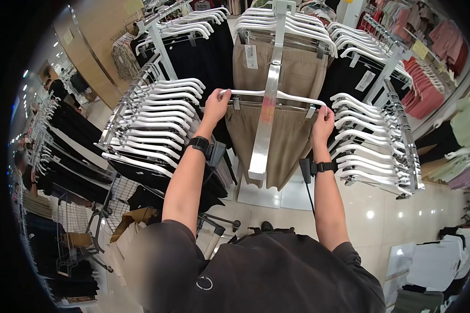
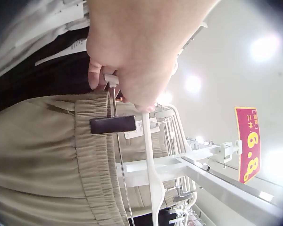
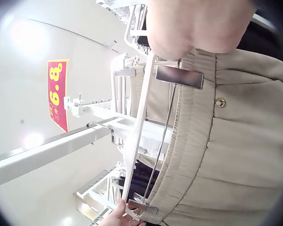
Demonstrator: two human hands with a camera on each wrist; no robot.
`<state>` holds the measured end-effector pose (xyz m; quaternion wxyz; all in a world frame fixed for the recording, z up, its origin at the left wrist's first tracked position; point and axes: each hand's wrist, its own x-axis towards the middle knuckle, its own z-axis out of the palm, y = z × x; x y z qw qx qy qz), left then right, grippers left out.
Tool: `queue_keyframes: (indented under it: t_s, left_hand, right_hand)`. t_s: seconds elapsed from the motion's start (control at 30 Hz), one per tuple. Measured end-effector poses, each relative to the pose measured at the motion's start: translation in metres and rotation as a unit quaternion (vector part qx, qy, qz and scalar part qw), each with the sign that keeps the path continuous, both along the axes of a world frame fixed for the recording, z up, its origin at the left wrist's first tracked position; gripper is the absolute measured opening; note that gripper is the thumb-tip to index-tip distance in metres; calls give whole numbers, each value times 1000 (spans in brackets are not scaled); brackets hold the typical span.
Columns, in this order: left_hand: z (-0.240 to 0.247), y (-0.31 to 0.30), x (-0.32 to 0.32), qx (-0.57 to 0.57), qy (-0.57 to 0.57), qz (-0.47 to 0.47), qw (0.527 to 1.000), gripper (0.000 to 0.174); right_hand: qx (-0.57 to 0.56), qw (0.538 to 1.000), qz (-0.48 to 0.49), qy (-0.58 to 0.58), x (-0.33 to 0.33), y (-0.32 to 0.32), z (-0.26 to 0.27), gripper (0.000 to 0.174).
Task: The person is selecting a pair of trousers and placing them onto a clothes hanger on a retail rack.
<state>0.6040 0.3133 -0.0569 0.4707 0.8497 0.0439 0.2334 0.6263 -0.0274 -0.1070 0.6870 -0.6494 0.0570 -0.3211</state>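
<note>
A white hanger (image 1: 256,94) with clips holds khaki trousers (image 1: 287,141) by the elastic waistband, below a metal display arm (image 1: 269,109). My left hand (image 1: 217,107) grips the hanger's left end, and my right hand (image 1: 324,124) grips its right end. In the left wrist view the left hand (image 2: 132,56) curls round the end beside a dark clip (image 2: 113,125). In the right wrist view the right hand (image 3: 198,28) covers the other end above a clip (image 3: 179,76), with the left hand (image 3: 120,217) at the far end.
More khaki trousers (image 1: 256,57) hang behind. Rows of white hangers stand on the left rack (image 1: 162,115) and right rack (image 1: 368,135). A red price sign (image 2: 249,145) hangs overhead. A shopping cart (image 1: 78,219) is at the lower left, and a mannequin (image 1: 462,128) at the right.
</note>
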Motion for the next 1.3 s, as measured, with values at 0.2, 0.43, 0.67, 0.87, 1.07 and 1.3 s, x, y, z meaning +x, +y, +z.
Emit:
queue_keyframes:
  t_s: [0.2,0.43,0.67,0.87,1.07,1.3]
  left_hand:
    - [-6,-7,2,-42,-38,-2,998,44]
    - [35,-44,-80,-38,-203,46,977,41]
    - [8,-55,-286,-115,-94,-45,988,20]
    - [-5,-23,-471,-164,32,124,978,18]
    - [33,34,-575,134,14,370,919,44]
    - [-4,76,-579,298,240,372,846,97]
  right_hand:
    - [19,1000,-3,2,4,2,2,36]
    - [-47,999,20,15,-32,5,-40,55]
    - [-388,875,226,179,-192,-25,-237,54]
    - [-470,507,596,408,-287,-141,-343,51]
    - [-347,615,540,458,-303,-127,-308,34]
    - [-328,652,489,478,-286,-56,-290,38]
